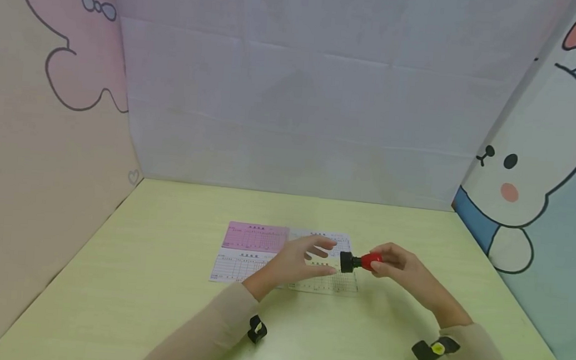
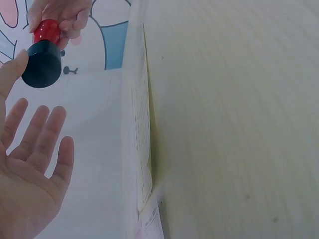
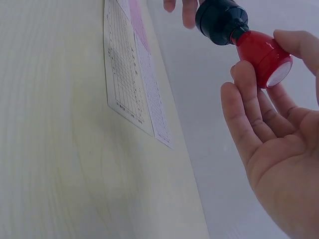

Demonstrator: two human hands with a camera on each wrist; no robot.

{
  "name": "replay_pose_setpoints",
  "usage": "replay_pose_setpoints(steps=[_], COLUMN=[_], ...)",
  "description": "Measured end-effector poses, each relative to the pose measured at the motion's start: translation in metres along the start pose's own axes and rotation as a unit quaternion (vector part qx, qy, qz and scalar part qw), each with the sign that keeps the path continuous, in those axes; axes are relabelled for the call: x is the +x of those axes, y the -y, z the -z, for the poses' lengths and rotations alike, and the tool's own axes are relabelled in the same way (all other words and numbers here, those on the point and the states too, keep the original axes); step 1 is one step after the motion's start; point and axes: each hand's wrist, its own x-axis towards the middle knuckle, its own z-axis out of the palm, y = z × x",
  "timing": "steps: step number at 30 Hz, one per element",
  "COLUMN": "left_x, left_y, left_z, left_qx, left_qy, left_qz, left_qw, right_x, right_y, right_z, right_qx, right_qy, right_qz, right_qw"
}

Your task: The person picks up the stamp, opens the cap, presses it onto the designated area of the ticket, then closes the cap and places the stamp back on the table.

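My right hand (image 1: 399, 266) pinches the red handle of a stamp (image 3: 264, 55) between thumb and fingers. The stamp is held sideways above the table, its black capped end (image 1: 346, 262) pointing toward my left hand (image 1: 296, 260). That left hand is spread, thumb apart from the fingers, and nothing is gripped in it. In the left wrist view its thumb (image 2: 14, 69) overlaps the edge of the black end. Below the hands lie printed paper forms (image 1: 242, 266), one of them pink (image 1: 256, 237), partly covered by the left hand and forearm.
The forms lie on a pale yellow table (image 1: 153, 248). A white sheet wall (image 1: 294, 91) stands along the back edge, with cartoon-printed panels (image 1: 534, 180) on both sides. A black band (image 1: 435, 350) sits on the right sleeve and another band (image 1: 257, 329) on the left.
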Motion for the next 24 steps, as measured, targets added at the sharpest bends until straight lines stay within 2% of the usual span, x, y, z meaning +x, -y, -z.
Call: replay_pose_setpoints(steps=[9,21,24], left_x=[0.001,0.004,0.003], left_y=[-0.009,-0.009,-0.009], left_z=[-0.007,-0.012,-0.012], left_qx=[-0.026,-0.053,-0.063], left_qy=[-0.025,-0.056,-0.061], left_qz=[0.035,0.027,0.037], left_qw=[0.9987,0.9966,0.9954], right_x=[0.004,0.008,0.009], right_y=[-0.008,-0.006,-0.006], right_z=[-0.006,-0.021,-0.022], right_qx=[0.052,0.113,0.117], right_qy=[0.006,0.025,0.029], right_qz=[-0.012,0.005,0.007], right_qw=[0.9985,0.9933,0.9927])
